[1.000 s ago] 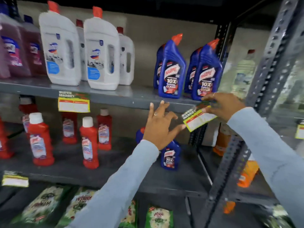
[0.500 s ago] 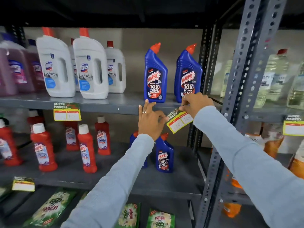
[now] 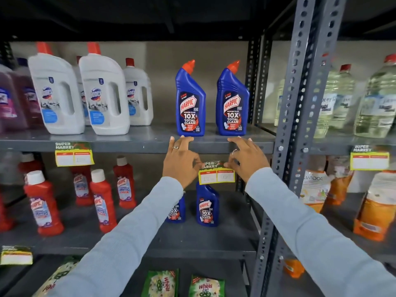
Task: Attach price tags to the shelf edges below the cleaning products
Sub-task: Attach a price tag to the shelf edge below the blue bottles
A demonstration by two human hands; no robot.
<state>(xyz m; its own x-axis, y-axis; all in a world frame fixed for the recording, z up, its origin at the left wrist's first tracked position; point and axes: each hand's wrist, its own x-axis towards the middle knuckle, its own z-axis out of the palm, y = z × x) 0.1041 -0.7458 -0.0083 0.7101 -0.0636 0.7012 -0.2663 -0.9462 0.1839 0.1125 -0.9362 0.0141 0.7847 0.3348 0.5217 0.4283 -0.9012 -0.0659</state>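
We pinch the price tag [image 3: 216, 173] by its upper corners, left hand [image 3: 181, 162] and right hand [image 3: 246, 159] either side, holding it level just under the shelf edge [image 3: 214, 147] below two blue bottles [image 3: 211, 99].

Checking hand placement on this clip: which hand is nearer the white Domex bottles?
Left. The left hand is at the shelf edge to the right of the Domex bottles; the right hand is farther right, past the price tag both hold.
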